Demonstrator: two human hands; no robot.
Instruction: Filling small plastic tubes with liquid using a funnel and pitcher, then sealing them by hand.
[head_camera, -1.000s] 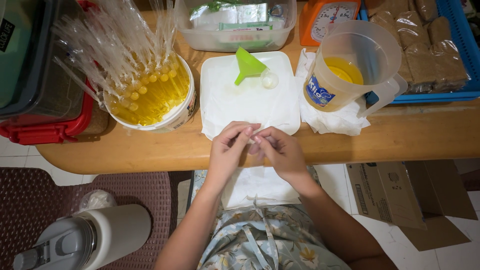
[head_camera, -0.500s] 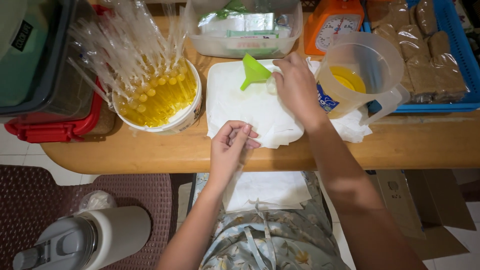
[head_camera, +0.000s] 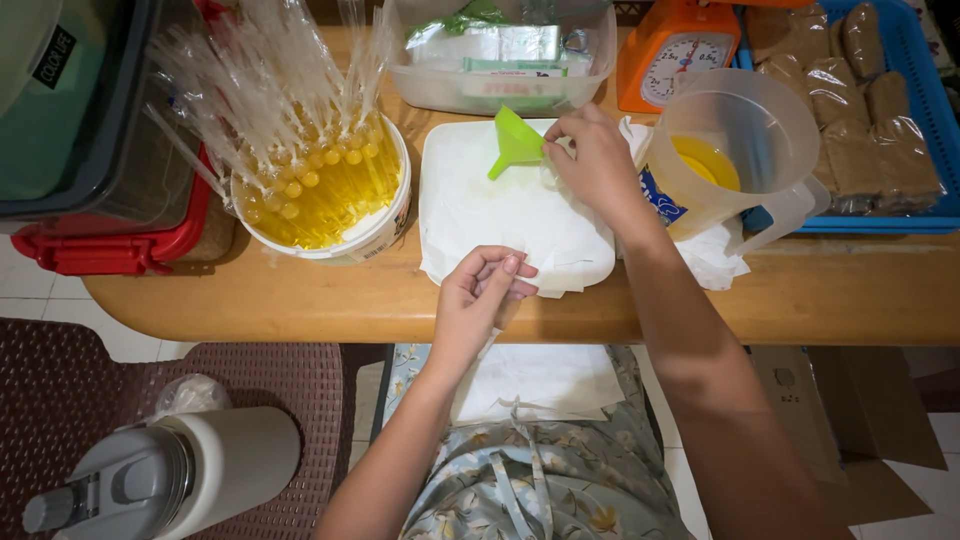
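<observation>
Yellow liquid fills jug and tube-packed tub.

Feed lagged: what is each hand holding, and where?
Left hand pinches something thin in its fingers, unclear what. Right hand grips the green funnel at its spout end.

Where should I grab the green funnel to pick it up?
Probably by the wide cone end, from the right side. The green funnel lies tipped on the white tray, its thin spout pointing down-left, and the right hand already touches its wide rim there.
</observation>
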